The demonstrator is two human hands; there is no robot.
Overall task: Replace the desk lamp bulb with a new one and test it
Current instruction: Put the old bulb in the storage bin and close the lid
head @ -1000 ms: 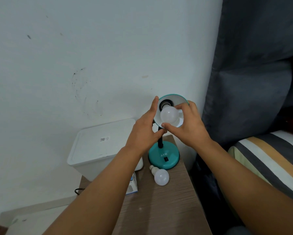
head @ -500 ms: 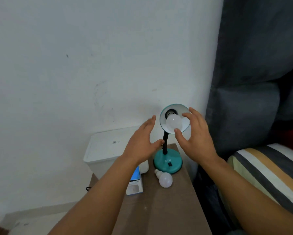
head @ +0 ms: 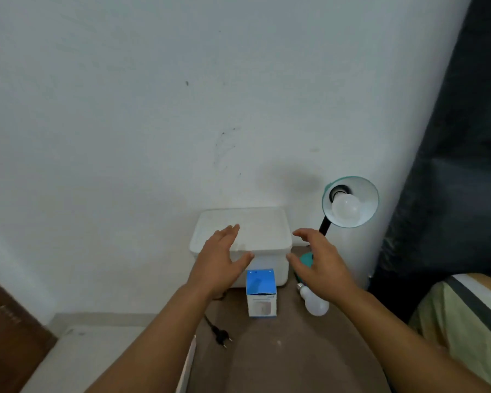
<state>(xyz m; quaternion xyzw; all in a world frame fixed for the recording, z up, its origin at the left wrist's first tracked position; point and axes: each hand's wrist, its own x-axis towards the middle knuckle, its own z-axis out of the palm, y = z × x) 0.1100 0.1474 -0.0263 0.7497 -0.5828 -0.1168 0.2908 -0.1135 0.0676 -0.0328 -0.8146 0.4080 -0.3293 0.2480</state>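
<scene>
A teal desk lamp (head: 350, 201) stands at the back right of the wooden table (head: 281, 350), its shade tilted toward me. A white bulb (head: 346, 207) sits in its socket, unlit. Another white bulb (head: 314, 300) lies on the table by the lamp's base, partly behind my right hand (head: 319, 263). A blue and white bulb box (head: 261, 292) stands upright in the middle. My left hand (head: 220, 258) hovers open in front of the white container. Both hands are empty, fingers spread, below and left of the lamp. The lamp's black plug (head: 221, 336) lies loose on the table.
A white lidded plastic container (head: 241, 231) sits against the wall behind the box. A dark curtain (head: 451, 165) hangs at the right, with striped bedding (head: 465, 321) below it. A brown door (head: 9, 330) is at the lower left.
Both hands let go of the lamp and bulb and dropped down and left, in front of the container. My view shifted left, revealing the plug and the whole box.
</scene>
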